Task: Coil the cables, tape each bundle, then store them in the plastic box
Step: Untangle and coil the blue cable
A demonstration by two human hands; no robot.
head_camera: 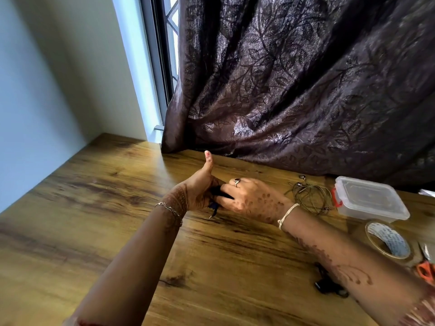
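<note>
My left hand [200,187] and my right hand [251,198] meet above the middle of the wooden table [94,208]. Both grip a small dark blue cable bundle [215,204]; its plug end pokes out below the fingers. The left thumb points up. A coiled olive earphone cable [310,196] lies to the right of my right hand. Beyond it stands the clear plastic box [369,201] with a red clasp and its lid on. A roll of clear tape [388,240] sits in front of the box. Another black cable [327,282] lies partly hidden under my right forearm.
Orange-handled scissors [426,270] lie at the right edge by the tape. A dark patterned curtain [294,90] hangs onto the table's back edge. A wall and window frame stand at the left and back.
</note>
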